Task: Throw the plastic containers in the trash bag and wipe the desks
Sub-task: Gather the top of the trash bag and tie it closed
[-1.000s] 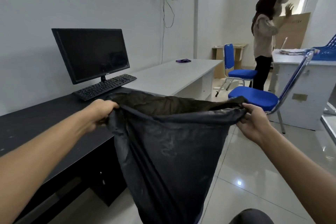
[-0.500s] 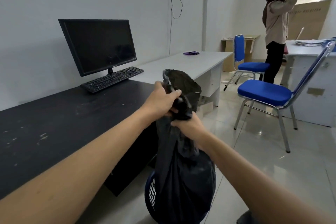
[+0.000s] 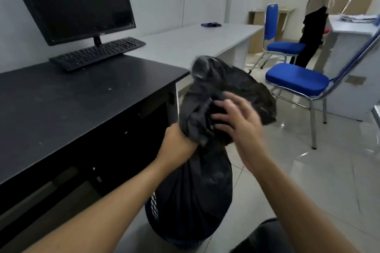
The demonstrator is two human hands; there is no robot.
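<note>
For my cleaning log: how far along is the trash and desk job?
Loading looks done: the neck of the trash bag is bunched shut. In hand: the left hand grips that neck, right hand at the bunched top. Left: wiping; the black desk shows pale smudges.

Both arms reach forward. The left hand (image 3: 178,142) squeezes the bag (image 3: 197,191) in a fist. The right hand (image 3: 238,123) rests on it, fingers spread.

The light is dim, cool and bluish, and the brightest daylight comes from far beyond my right hand (image 3: 238,127). Its fingers and the top of the trash bag (image 3: 205,68) smear with motion blur, while my left hand (image 3: 176,144) looks sharper. Pale glare spots the floor tiles (image 3: 308,181) to the right of my hands. Straight lines bow at the edges.
</note>
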